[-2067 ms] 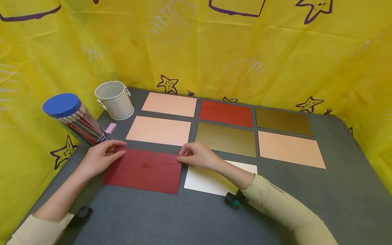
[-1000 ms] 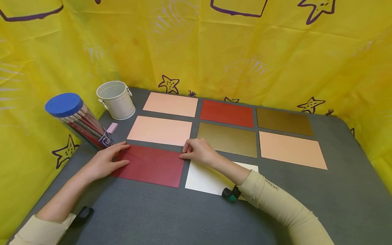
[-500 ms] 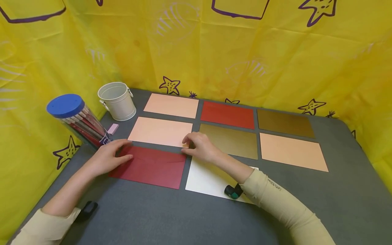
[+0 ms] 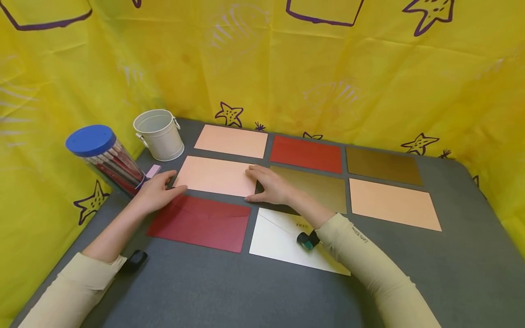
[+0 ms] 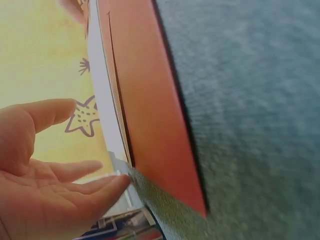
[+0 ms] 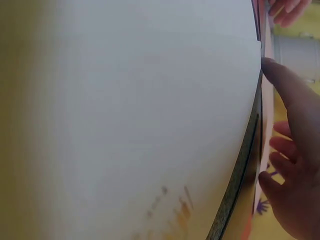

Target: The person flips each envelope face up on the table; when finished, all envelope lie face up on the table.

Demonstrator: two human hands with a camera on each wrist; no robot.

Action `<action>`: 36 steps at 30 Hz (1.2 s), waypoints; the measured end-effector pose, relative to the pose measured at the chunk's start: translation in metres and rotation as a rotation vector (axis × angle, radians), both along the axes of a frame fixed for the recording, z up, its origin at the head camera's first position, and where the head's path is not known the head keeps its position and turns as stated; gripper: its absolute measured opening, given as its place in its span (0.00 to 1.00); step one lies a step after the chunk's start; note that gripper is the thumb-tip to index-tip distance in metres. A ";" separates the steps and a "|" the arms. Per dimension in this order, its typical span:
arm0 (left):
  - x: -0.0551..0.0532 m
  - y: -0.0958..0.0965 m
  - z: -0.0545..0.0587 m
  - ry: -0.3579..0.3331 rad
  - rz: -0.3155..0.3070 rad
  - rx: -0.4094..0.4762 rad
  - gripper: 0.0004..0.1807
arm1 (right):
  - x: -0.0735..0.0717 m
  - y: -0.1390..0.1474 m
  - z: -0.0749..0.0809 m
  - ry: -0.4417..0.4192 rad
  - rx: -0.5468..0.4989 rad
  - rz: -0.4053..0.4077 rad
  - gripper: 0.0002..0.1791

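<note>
In the head view a dark red envelope lies flat at the front left, with the white envelope to its right. Behind the red one is a pale pink envelope. My left hand is at the pink envelope's near left corner, thumb and fingers apart. At its right edge is my right hand, thumb and fingers spread and partly over the olive-gold envelope. The left wrist view shows my left hand holding nothing. I cannot tell whether the fingertips touch the pink envelope.
More envelopes lie in rows: pink, red, brown-gold and peach. Left of them stand a white bucket, a blue-lidded tub of pencils and a pink eraser. A yellow curtain hangs behind the table.
Both hands have left the dark red envelope, now lying squared beside the white one, after it shifted slightly. They have moved away from me to the sides of the pink envelope.
</note>
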State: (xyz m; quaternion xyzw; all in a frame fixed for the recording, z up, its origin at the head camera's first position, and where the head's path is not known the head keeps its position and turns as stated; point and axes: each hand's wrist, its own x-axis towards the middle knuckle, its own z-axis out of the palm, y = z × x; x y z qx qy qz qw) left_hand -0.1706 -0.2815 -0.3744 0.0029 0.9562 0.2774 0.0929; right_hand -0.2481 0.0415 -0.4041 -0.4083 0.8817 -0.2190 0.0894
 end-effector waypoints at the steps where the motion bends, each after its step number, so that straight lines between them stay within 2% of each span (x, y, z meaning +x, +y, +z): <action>1: -0.002 0.001 0.000 -0.005 0.000 -0.003 0.42 | -0.001 0.000 0.000 -0.011 0.015 0.007 0.46; 8: -0.008 0.004 0.000 -0.059 0.027 0.029 0.44 | -0.002 -0.002 0.000 -0.058 0.084 0.008 0.49; 14: -0.010 0.003 -0.003 -0.068 0.060 0.173 0.43 | -0.003 -0.003 0.001 -0.055 0.103 0.007 0.49; 20: -0.008 0.004 -0.006 -0.019 0.104 0.280 0.39 | -0.002 -0.004 0.001 -0.052 0.117 -0.003 0.49; 28: -0.006 0.008 -0.009 0.056 0.213 0.406 0.35 | -0.001 -0.005 0.002 -0.041 0.128 -0.007 0.49; 36: -0.008 0.010 -0.008 0.044 0.318 0.577 0.30 | 0.001 -0.006 0.001 -0.002 0.133 -0.027 0.49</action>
